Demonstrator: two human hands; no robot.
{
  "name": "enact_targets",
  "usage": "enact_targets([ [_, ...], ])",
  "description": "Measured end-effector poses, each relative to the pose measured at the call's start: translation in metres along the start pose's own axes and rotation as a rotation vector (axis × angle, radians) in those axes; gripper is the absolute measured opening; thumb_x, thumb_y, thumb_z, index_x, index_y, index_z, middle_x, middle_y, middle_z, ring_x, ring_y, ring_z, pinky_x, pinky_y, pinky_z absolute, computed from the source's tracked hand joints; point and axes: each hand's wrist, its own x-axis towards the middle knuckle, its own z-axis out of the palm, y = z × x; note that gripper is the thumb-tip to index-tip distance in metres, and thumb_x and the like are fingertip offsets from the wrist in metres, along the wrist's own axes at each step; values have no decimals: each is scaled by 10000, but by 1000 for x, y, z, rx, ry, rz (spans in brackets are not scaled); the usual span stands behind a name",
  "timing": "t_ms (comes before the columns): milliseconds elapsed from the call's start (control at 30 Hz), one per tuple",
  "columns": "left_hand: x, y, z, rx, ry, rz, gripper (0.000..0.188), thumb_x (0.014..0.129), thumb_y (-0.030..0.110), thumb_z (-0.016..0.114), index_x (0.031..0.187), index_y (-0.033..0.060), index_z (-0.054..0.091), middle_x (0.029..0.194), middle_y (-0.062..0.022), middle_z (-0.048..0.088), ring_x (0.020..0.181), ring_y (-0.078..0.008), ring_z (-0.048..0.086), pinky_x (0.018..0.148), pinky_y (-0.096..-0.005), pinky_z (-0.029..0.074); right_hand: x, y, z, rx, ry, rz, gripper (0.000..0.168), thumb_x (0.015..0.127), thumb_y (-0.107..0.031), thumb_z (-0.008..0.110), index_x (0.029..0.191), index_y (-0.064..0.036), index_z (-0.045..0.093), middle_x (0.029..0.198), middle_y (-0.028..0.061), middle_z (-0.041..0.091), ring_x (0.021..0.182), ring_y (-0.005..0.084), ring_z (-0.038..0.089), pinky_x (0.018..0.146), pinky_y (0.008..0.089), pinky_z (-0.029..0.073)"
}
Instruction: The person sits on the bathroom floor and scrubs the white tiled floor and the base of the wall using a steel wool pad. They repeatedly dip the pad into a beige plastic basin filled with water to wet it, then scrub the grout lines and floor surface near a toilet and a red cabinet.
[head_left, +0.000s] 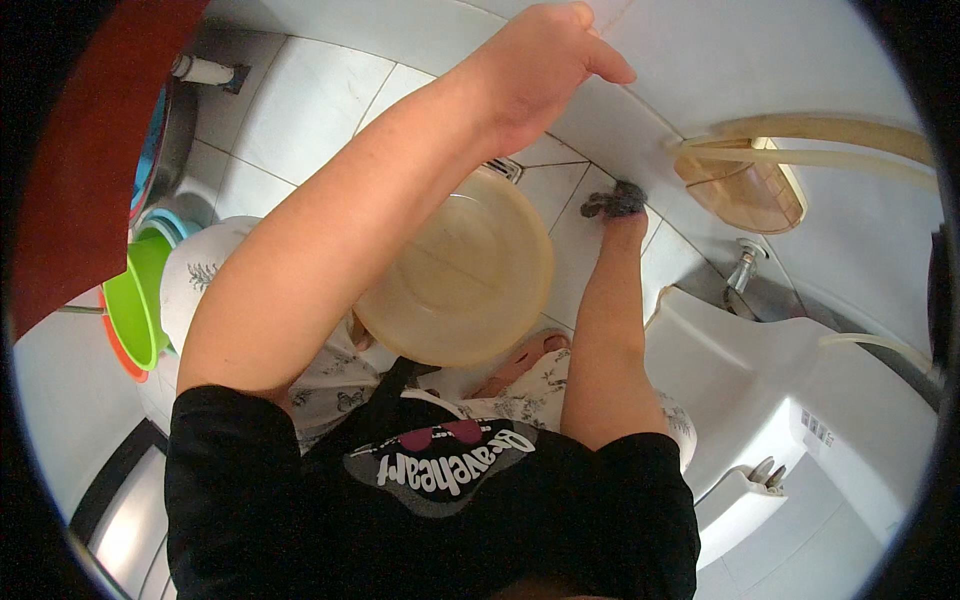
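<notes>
My left hand (544, 71) reaches up to the pale wall at the top of the view. Its thumb sticks out to the right, and the other fingers are mostly hidden, so I cannot see whether they hold anything. Lower and to the right, my right hand (626, 210) is low by the foot of the wall. A dark, mesh-like cloth or glove (619, 199) covers it, and its fingers cannot be made out. Between my arms sits a round, pale yellow plastic basin (480, 300), partly hidden by my left forearm. A sandalled foot (532, 356) shows beside it.
An amber plastic box (742, 187) and cream hoses (817, 127) are along the right wall, above a metal tap (742, 270). A white ceramic fixture (720, 352) stands below. Green basin (142, 300), white pipe (204, 70) and reddish-brown panel (82, 150) are on the left. A floor drain (510, 169) adjoins the basin.
</notes>
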Motion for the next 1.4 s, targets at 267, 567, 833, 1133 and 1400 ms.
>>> enact_targets([
  [267,2,0,7,69,63,-2,194,714,47,611,735,51,419,896,-78,444,916,-193,373,849,-331,309,31,37,5,-345,-18,-155,307,912,-256,397,1098,-57,538,1010,119,600,879,319,585,750,478,480],
  [567,3,-2,2,54,88,19,171,717,37,601,784,36,444,937,-84,433,927,-200,365,854,-354,313,-7,26,27,-117,-35,27,291,918,-233,403,1073,-28,541,989,138,604,860,305,591,736,493,473],
  [833,-2,-1,-1,45,58,-40,190,725,39,598,764,43,412,892,-70,403,882,-186,356,816,-337,329,-35,21,56,-432,72,-38,283,925,-215,402,1046,-7,550,1005,152,592,850,292,582,737,515,465],
  [1133,-4,-3,-12,82,-23,4,164,797,42,538,930,12,448,975,-52,440,903,-139,409,860,-297,354,-54,106,117,-166,56,204,274,919,-207,418,1013,-16,591,917,145,613,869,307,589,742,477,491],
  [1400,-59,-30,-3,175,199,-241,656,847,72,525,1408,-6,194,1377,-184,338,1214,-235,399,993,-320,351,-149,44,89,-252,37,149,234,872,-284,566,902,-57,612,824,84,617,705,243,566,643,420,479],
])
